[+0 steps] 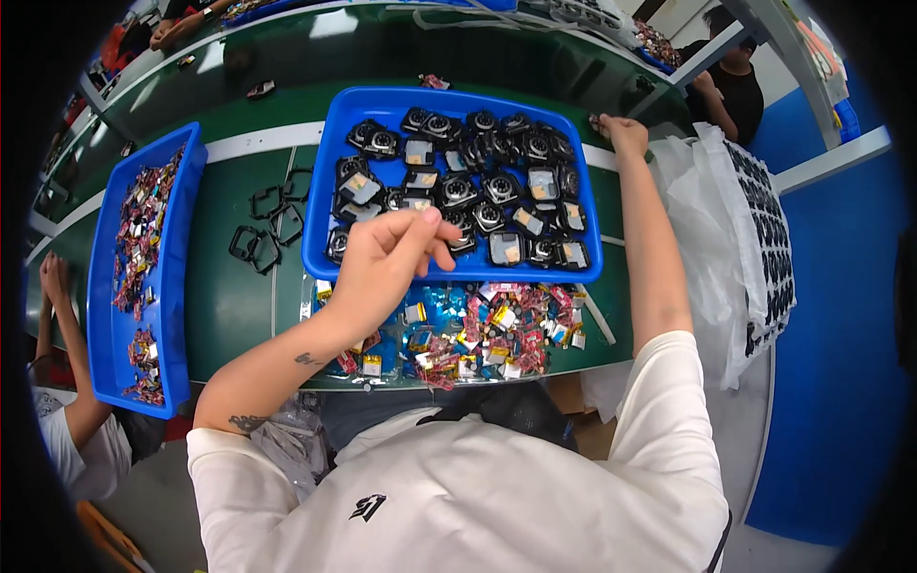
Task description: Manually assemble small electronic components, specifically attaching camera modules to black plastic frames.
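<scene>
My left hand (394,250) hovers over the near edge of a blue tray (458,98), fingers loosely curled and slightly apart, with nothing visible in them. The tray holds many black watch cases (460,191), some showing round dark backs and others grey rectangular pieces with tan patches. Stretched out past the tray's right side, my right hand (626,137) pinches a small electronic part (597,124), too small to make out fully. In front of the tray lies a pile of small pink circuit boards with battery cells (506,329).
A long blue bin (102,286) of similar parts stands at left. Black frames (266,215) lie between bin and tray. On the right is a white sheeted stack of black parts (764,229). A co-worker's hands (54,277) show at far left; another person (735,86) sits at upper right.
</scene>
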A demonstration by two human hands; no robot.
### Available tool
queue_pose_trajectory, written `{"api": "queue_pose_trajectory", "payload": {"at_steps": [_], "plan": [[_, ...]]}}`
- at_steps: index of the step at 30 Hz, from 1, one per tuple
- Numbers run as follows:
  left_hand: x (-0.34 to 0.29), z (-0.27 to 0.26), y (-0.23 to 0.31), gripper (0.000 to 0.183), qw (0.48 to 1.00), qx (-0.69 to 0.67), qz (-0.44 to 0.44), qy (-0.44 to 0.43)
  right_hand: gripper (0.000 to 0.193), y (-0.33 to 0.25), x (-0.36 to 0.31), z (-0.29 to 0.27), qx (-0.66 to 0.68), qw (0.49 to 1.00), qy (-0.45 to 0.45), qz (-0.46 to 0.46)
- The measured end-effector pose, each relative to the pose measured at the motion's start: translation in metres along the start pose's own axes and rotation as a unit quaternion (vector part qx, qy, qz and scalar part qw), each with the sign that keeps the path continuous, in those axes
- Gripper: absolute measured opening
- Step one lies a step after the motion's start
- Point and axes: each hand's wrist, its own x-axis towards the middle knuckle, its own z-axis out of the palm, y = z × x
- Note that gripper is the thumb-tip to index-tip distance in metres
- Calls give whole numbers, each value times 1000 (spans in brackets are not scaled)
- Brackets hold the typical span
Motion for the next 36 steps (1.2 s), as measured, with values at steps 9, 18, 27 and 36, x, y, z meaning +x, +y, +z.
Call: {"api": "queue_pose_trajectory", "payload": {"at_steps": [9, 18, 27, 36], "plan": [[-5, -11, -2, 21, 1000, -3, -13, 23, 13, -138, -240, -59, 170, 808, -407, -390], [1, -15, -3, 32, 995, -37, -79, 45, 21, -135, -325, -53, 93, 664, -503, -545], [-1, -11, 0, 15, 1000, 1, -24, -13, 13, -128, -314, -52, 388, 778, -479, -123], [0, -10, -5, 13, 897, 290, 332, -26, 22, -126, -313, -53, 436, 776, -449, -79]]}}
